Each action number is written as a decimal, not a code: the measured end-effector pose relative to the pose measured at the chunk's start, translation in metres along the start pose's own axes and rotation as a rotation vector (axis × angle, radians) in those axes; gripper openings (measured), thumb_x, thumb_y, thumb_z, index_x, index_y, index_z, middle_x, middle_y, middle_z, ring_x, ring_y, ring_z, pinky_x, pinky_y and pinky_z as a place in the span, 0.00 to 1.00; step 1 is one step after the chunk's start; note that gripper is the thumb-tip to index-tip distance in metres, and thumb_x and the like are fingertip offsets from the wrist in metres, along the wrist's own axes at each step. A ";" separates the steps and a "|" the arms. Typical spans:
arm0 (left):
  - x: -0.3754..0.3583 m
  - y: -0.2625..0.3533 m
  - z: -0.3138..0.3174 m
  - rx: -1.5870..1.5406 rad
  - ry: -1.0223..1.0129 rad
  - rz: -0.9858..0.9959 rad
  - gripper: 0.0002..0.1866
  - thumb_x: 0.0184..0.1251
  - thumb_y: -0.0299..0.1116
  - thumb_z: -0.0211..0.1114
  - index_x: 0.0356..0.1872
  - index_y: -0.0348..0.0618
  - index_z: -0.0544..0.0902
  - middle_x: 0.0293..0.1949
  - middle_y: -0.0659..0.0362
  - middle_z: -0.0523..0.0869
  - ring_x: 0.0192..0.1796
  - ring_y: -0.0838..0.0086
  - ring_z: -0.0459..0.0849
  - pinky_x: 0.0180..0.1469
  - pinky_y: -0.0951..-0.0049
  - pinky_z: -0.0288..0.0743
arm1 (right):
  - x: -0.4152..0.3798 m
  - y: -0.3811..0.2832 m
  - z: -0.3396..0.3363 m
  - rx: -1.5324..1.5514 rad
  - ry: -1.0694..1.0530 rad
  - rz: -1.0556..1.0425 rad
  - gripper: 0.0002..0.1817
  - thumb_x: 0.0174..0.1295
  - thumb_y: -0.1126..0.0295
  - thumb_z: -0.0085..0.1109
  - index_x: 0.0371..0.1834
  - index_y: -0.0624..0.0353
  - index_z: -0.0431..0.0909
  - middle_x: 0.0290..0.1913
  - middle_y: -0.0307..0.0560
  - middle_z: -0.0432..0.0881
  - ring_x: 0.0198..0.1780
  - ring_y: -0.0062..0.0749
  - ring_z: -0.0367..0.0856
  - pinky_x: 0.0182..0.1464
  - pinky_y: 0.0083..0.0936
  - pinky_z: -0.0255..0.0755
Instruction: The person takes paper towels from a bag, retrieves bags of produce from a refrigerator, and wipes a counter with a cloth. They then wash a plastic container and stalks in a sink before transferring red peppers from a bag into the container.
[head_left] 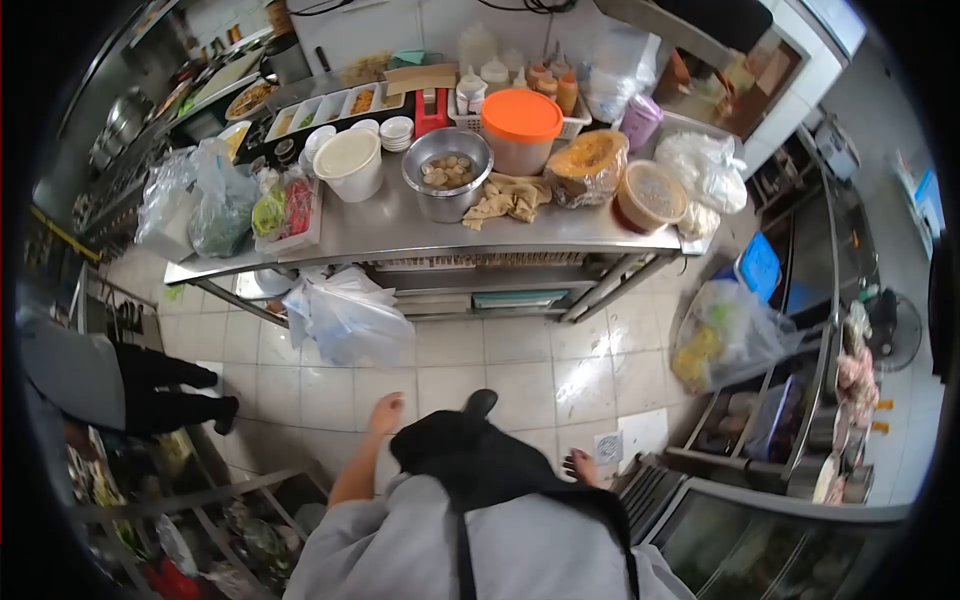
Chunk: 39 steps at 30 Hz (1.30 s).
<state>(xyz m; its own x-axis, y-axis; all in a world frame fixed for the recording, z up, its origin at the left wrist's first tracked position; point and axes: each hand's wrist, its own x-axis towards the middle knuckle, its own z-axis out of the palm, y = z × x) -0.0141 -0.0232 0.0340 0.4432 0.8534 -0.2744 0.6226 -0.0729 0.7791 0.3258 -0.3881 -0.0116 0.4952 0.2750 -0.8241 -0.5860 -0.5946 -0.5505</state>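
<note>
My left hand hangs over the tiled floor in front of my apron. It is small in view; its fingers look loosely bent, and nothing shows in it. Out to the right, low down beside my hip, is my right hand, fingers slightly apart and holding nothing visible. Neither touches the steel table ahead. On that table stand a metal pot with round pale pieces in it, a white tub, an orange-lidded container, a crumpled tan cloth and a wrapped cut pumpkin.
Plastic bags hang from the table's front edge. A clear bag with yellow contents and a blue-lidded bin stand at right. Another person is at the left. Metal racks and a glass-topped unit flank me.
</note>
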 end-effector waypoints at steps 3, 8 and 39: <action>-0.022 0.046 -0.073 -0.024 0.329 -0.015 0.12 0.63 0.33 0.54 0.42 0.37 0.79 0.28 0.54 0.82 0.30 0.73 0.78 0.36 0.75 0.72 | -0.001 -0.064 0.029 -0.251 -0.170 -0.126 0.20 0.61 0.57 0.51 0.50 0.59 0.72 0.36 0.46 0.79 0.34 0.31 0.79 0.33 0.28 0.74; 0.000 0.074 -0.251 0.003 0.766 0.113 0.13 0.67 0.34 0.52 0.39 0.34 0.78 0.30 0.57 0.82 0.34 0.76 0.78 0.40 0.75 0.71 | 0.009 -0.120 0.085 -1.077 -0.304 -0.357 0.19 0.60 0.56 0.51 0.47 0.60 0.75 0.35 0.41 0.80 0.30 0.29 0.78 0.31 0.23 0.72; 0.262 0.142 -0.805 0.290 0.318 0.079 0.11 0.56 0.37 0.63 0.31 0.38 0.81 0.23 0.62 0.80 0.22 0.79 0.76 0.24 0.78 0.69 | -0.411 -0.577 0.797 -0.536 -0.969 -1.784 0.14 0.61 0.66 0.51 0.46 0.60 0.76 0.37 0.48 0.80 0.31 0.24 0.74 0.38 0.21 0.68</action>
<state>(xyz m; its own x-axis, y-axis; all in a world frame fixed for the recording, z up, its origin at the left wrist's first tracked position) -0.3287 0.6056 0.5269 0.3044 0.9526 0.0017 0.7703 -0.2472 0.5878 -0.0507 0.4442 0.5386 -0.3400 0.7666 0.5448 0.3217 0.6391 -0.6986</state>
